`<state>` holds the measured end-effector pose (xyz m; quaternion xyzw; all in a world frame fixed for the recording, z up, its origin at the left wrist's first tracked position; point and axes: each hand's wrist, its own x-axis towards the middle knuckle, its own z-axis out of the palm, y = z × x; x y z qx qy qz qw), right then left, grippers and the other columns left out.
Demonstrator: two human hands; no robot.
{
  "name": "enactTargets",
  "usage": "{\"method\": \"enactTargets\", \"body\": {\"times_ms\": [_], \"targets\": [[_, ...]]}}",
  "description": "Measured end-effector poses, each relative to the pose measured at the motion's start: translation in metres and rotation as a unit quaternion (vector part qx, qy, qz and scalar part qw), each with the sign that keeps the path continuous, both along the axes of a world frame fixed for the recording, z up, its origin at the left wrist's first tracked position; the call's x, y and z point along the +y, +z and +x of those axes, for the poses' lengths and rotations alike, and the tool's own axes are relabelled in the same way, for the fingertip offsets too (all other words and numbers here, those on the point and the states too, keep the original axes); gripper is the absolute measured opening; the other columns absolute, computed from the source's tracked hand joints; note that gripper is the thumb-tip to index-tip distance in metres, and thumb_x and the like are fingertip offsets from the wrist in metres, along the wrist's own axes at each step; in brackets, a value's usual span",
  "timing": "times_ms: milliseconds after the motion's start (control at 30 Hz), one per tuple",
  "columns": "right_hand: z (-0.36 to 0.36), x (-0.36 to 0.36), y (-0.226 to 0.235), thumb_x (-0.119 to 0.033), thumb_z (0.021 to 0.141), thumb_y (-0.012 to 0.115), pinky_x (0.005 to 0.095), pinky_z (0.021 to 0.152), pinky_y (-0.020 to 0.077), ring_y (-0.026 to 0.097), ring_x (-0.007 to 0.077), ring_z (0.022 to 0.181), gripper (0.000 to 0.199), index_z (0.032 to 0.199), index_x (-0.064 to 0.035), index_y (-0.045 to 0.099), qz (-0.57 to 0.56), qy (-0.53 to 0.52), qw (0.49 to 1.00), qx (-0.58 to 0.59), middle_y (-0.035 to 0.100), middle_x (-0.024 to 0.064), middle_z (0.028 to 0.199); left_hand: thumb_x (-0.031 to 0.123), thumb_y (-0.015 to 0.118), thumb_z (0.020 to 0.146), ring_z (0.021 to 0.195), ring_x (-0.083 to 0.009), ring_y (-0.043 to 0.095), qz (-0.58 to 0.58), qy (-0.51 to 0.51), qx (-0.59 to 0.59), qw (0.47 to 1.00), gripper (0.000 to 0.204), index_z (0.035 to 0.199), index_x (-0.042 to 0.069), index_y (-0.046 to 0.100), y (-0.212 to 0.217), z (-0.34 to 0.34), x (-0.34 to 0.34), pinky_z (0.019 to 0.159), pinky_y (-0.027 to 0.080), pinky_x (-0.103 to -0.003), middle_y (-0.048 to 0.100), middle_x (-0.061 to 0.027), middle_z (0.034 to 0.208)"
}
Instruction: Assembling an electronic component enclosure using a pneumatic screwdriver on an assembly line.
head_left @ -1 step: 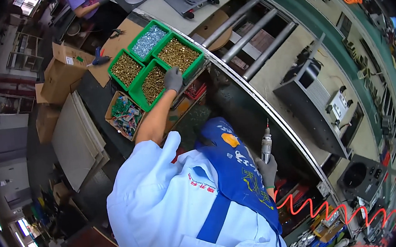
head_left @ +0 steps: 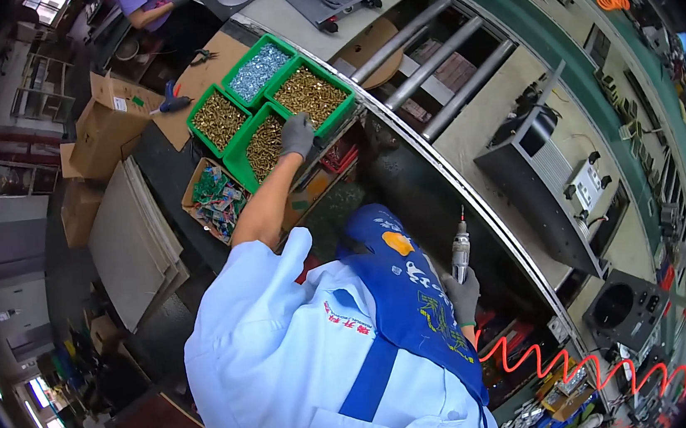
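My left hand point(head_left: 296, 138), in a grey glove, hovers over the edge between two green bins of brass-coloured screws. Its fingers are curled together; whatever they hold is hidden. One of these bins, with screws point(head_left: 311, 96), lies just beyond the fingertips, and the other, with screws point(head_left: 265, 144), is at the hand's left side. Low on the right, my gloved right hand point(head_left: 462, 293) grips a silver air screwdriver point(head_left: 461, 252), its bit pointing away from me. A red coiled hose point(head_left: 534, 358) runs from near that hand toward the lower right.
Silver screws point(head_left: 259, 72) fill another green bin. A carton point(head_left: 213, 198) of small green parts and a blue power drill point(head_left: 172, 103) lie nearby. Rollers point(head_left: 419, 61) bridge the line at right, where a black metal casing point(head_left: 536, 202) stands. A co-worker point(head_left: 144, 9) is at the far left.
My left hand has drawn back very slightly toward me and left over the bins. My right hand and the screwdriver show hardly any shift.
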<state>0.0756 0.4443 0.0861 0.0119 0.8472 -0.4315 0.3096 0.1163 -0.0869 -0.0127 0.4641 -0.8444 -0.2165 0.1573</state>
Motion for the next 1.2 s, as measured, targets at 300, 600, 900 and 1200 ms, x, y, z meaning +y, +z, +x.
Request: {"method": "enactTargets", "body": {"times_ms": [300,600,900,1200], "targets": [[-0.007,-0.057,0.015,-0.018,0.074,0.071,0.0332,0.066,0.0465,0.057,0.0162,0.068,0.032,0.098,0.0008,0.061,0.035,0.048,0.998,0.033,0.061,0.0091,0.076,0.024,0.07,0.081,0.107,-0.0382,0.059,0.016,-0.186,-0.201,0.962,0.05,0.129,0.017,0.057,-0.009,-0.056,-0.048,0.089,0.05,-0.047,0.059,-0.0193,0.12],[0.001,-0.098,0.028,-0.02,0.074,0.071,0.0358,0.07,0.0476,0.06,0.0202,0.072,0.037,0.102,0.0015,0.062,0.082,-0.03,0.996,-0.007,0.064,0.0135,0.08,0.016,0.067,0.08,0.089,-0.0398,0.063,-0.01,-0.194,-0.112,0.975,0.02,0.099,0.01,0.064,-0.046,-0.07,-0.064,0.078,0.051,-0.048,0.064,-0.0205,0.092],[-0.006,-0.131,0.032,-0.021,0.074,0.071,0.0344,0.068,0.0468,0.058,0.0176,0.07,0.035,0.099,0.0016,0.062,0.052,-0.014,0.998,0.016,0.063,0.0112,0.077,0.011,0.062,0.087,0.077,-0.0353,0.068,0.075,-0.088,0.033,0.993,0.012,0.096,0.006,0.066,-0.049,-0.054,-0.074,0.068,0.054,-0.042,0.069,-0.0192,0.086],[-0.031,-0.13,0.036,-0.023,0.073,0.073,0.0328,0.063,0.045,0.052,0.0145,0.065,0.036,0.097,0.0011,0.061,0.049,0.068,0.996,0.037,0.058,0.0069,0.072,0.006,0.059,0.09,0.058,-0.0139,0.064,0.354,0.081,0.222,0.905,0.016,0.103,0.003,0.068,0.0,-0.05,-0.066,0.047,0.049,-0.027,0.069,-0.0064,0.084]]}}
